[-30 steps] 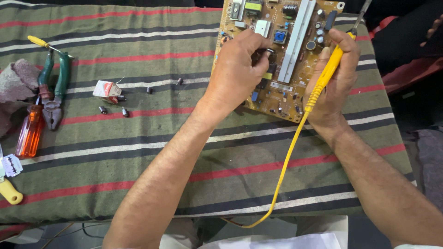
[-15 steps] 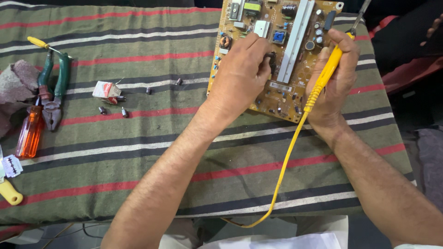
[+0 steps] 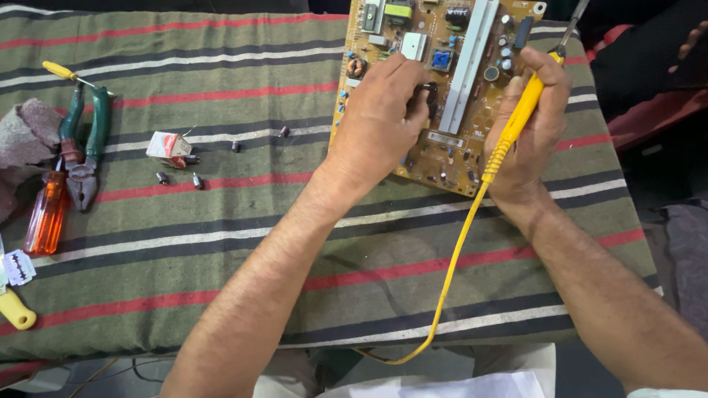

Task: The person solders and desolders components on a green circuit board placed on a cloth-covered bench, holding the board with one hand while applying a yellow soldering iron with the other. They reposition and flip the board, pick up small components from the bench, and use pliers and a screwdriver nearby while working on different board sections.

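A tan circuit board [image 3: 472,140] with a long white heat sink lies on the striped cloth at the top right. My left hand [image 3: 380,121] rests on the board, its fingers pinching a dark cylindrical component [image 3: 429,96] near the heat sink. My right hand [image 3: 535,125] grips a yellow soldering iron [image 3: 520,118] at the board's right edge. The iron's metal tip points up past the board's corner. Its yellow cord [image 3: 450,273] trails down off the table's front edge.
Green-handled pliers [image 3: 85,140], an orange-handled screwdriver [image 3: 46,214], a thin yellow-handled screwdriver [image 3: 63,71] and a rag [image 3: 22,140] lie at the left. A small red-and-white box [image 3: 168,146] and several loose dark components sit mid-left. A razor blade [image 3: 18,267] lies at the left edge.
My left hand has shifted slightly up the board, and its fingers have closed on the dark component. My right hand and the soldering iron have held their place.
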